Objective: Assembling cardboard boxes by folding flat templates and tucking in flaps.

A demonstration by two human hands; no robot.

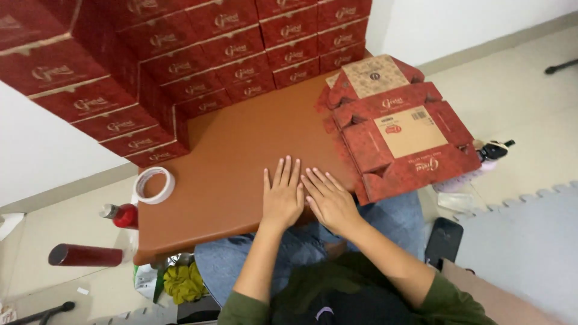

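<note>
Hands: I see my left hand (pixel 282 200) and right hand (pixel 328 201) flat on the brown tabletop (pixel 235 150), fingers spread, holding nothing.
Box: flattened red cardboard box (pixel 400 135) at two o'clock, long axis toward eleven, right hand nearer.

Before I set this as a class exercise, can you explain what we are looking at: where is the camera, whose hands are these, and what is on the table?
There is one picture, taken by a camera worn on a person's head, looking down. No machine is involved. The left hand and right hand lie flat, side by side, on a brown table, palms down. Neither holds anything. To the right lies a stack of flat, unfolded red cartons, partly over the table edge. At the back and left, folded red boxes are piled in rows. A tape roll sits near the left corner. A red bottle stands just off that corner.
</note>
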